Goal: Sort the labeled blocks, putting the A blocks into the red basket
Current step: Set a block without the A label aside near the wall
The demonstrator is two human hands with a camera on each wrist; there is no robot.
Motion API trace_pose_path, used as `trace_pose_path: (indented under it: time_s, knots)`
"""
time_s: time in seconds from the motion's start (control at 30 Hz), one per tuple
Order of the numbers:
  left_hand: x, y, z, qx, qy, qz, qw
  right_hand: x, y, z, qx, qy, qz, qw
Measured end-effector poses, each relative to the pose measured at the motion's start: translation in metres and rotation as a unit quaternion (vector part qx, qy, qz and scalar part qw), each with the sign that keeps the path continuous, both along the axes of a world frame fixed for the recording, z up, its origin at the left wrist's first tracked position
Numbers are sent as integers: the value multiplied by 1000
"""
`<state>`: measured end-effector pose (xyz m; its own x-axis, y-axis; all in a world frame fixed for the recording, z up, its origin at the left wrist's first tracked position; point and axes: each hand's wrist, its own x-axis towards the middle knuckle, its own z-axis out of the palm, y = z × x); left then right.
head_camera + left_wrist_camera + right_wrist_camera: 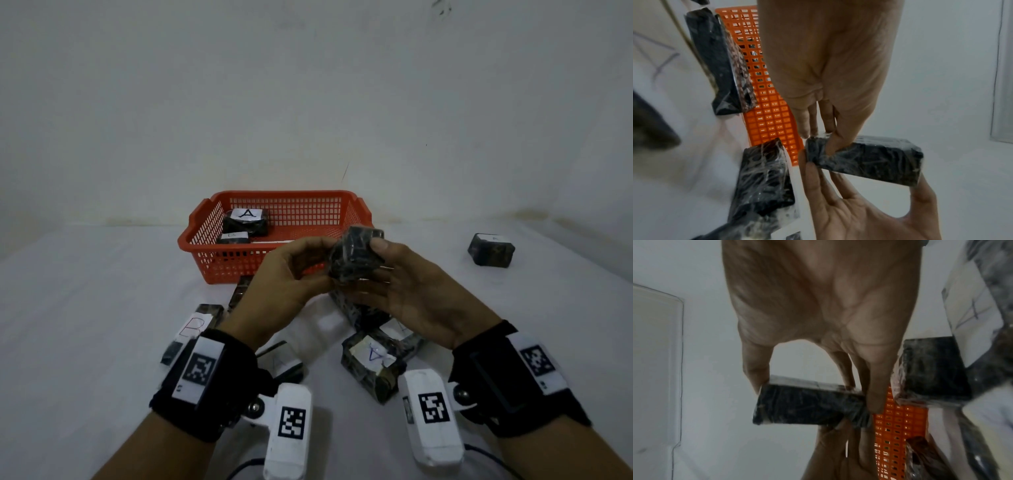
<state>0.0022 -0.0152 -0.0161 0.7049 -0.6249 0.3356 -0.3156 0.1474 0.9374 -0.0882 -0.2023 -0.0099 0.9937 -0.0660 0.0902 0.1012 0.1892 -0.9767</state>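
Blocks wrapped in dark patterned film lie scattered on the white table [85,281]; one dark block [354,255] is held up in front of the red basket [205,236], between both hands. The left hand [291,274] pinches one end with curled fingers, and the right hand [407,284] clamps it between thumb and fingers. No label shows on its visible faces, so it is probably being turned to find the letter. Two A blocks [246,222] already sit in the basket. A B block [191,329] and another A block [371,363] wait near the wrists.
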Motion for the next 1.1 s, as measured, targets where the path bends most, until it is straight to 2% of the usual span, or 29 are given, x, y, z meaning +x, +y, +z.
trace_pose_path:
  time_s: [0.07, 0.17, 0.23, 0.37, 0.6, 0.8, 0.97, 1.1]
  knots:
    - [2, -1, -1, 18, 9, -23, 1000, 1, 3, 0, -20, -15, -24, 999]
    - [5, 1, 0, 36, 64, -114, 991, 3, 2, -3, -52, -35, -28, 998]
    - [3, 2, 2, 35, 72, -138, 987, 5, -1, -5, -55, -45, -33, 997]
    - [0, 0, 2, 26, 60, -130, 989, 7, -5, -5, -48, -43, -32, 997]
    - [-3, -6, -1, 9, 18, -35, 999, 3, -1, -2, -60, -36, -12, 997]
    - [-8, -3, 5, 26, 28, -97, 995, 5, 0, -5, -83, -53, -45, 994]
    - [-7, -4, 6, 9, 39, -61, 997, 3, 3, -5, -65, -42, 1, 997]
    - [-5, 0, 5, 23, 63, -98, 993, 4, 2, -7, -86, -52, -15, 995]
